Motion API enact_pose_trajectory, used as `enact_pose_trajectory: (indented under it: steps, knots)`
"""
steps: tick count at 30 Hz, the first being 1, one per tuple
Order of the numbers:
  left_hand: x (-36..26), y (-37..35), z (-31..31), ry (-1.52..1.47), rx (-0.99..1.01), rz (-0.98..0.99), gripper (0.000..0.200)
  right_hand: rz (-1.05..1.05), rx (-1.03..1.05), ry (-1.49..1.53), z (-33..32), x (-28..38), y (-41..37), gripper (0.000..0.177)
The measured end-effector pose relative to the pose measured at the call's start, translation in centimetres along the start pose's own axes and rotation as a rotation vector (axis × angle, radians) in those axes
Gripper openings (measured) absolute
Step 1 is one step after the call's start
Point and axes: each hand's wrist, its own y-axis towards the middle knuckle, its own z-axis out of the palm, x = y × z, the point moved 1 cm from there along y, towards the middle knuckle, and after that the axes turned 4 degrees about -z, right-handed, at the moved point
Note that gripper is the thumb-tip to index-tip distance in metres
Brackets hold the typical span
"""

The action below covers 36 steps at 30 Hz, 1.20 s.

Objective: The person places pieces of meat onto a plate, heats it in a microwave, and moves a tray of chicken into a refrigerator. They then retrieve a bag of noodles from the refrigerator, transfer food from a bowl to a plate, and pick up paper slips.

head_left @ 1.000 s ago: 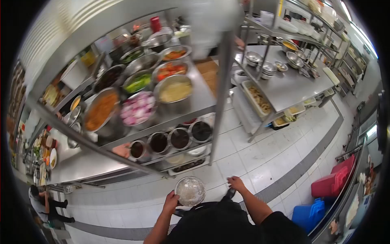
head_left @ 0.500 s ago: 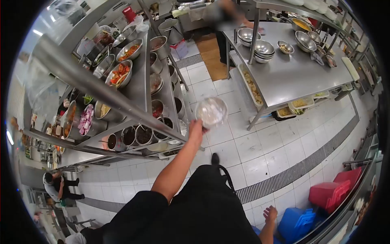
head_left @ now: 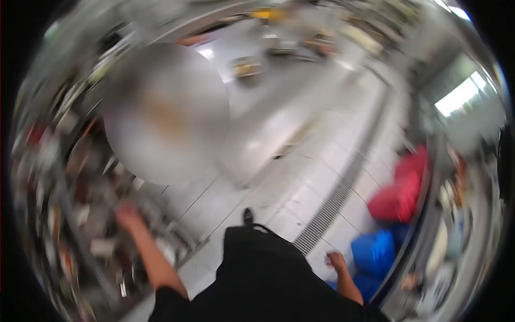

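My left hand (head_left: 127, 216) reaches out at the left, in front of the shelving (head_left: 70, 214) with its blurred pots and containers. Motion smears its fingers, and I cannot make out whether anything is in it. The pale bowl seen earlier does not show clearly. Down at the right, my right hand (head_left: 335, 261) hangs beside my body with its fingers apart and nothing in it, near a blue bin (head_left: 373, 251).
A steel worktable (head_left: 273, 107) stands ahead, bearing a small bowl of food (head_left: 247, 67). A floor drain grate (head_left: 332, 209) runs across the tiles. Red bins (head_left: 397, 188) stand at the right. A large blurred patch hides the upper left.
The view has swung to the right and blurred. My left hand, earlier holding a pale bowl over the floor, now appears farther left by the shelving. My right hand still hangs low.
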Motion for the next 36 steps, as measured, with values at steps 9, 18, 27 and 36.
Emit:
enact_pose_trajectory:
  steps: [9, 18, 27, 36]
  knots:
    - [25.5, -35.2, 24.2, 0.688, 0.939, -0.243, 0.017, -0.229, -0.275, 0.170, -4.1, 23.9, 1.6, 0.034]
    - [38.9, -47.6, 39.4, 0.946, 1.403, -0.264, 0.015, 0.210, -0.194, 0.113, -4.1, 4.4, 11.8, 0.049]
    - [58.0, -47.9, 41.1, 1.402, 1.516, -0.124, 0.016, 0.246, -0.593, 0.317, -19.6, 4.1, 21.5, 0.034]
    - [75.6, -47.8, 41.9, 1.894, 1.444, -0.813, 0.016, -0.048, -0.443, 0.396, -39.7, 21.6, 36.4, 0.036]
